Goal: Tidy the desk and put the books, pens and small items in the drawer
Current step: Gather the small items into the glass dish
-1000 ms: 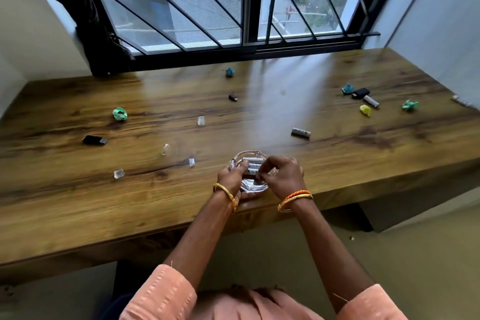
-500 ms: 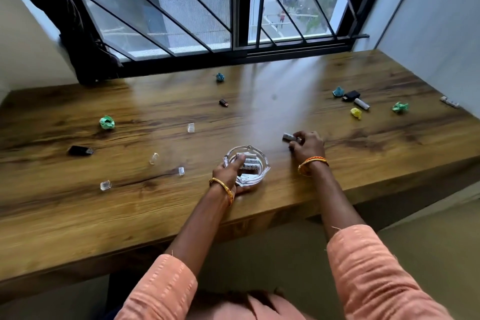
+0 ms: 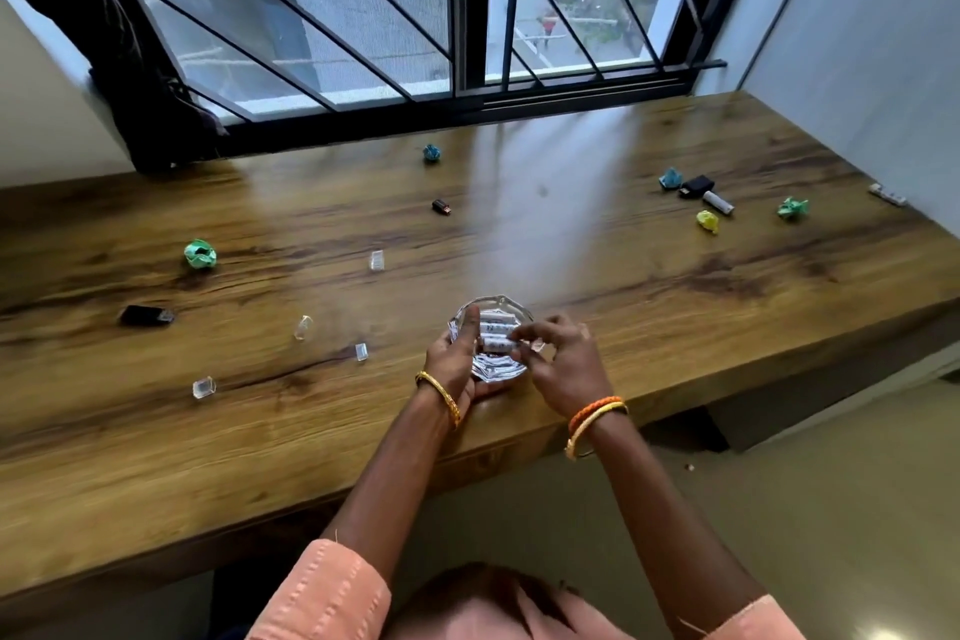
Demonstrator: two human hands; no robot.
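I am counting five crumpled paper balls lying on the worktop (image 3: 571, 244): a green one (image 3: 200, 254) at the left, a blue one (image 3: 431, 153) by the window, and a blue one (image 3: 670, 178), a yellow one (image 3: 707, 220) and a green one (image 3: 792, 208) at the right. I am also seeing four small clear pieces (image 3: 376, 260) (image 3: 303, 327) (image 3: 361, 351) (image 3: 203, 387), three small black items (image 3: 147, 315) (image 3: 441, 207) (image 3: 696, 186) and two white cylinders (image 3: 718, 202) (image 3: 888, 194) lying loose. One glass dish (image 3: 493, 369) is sitting near the front edge holding about three white cylinders (image 3: 496, 330), though blur is making that count uncertain.
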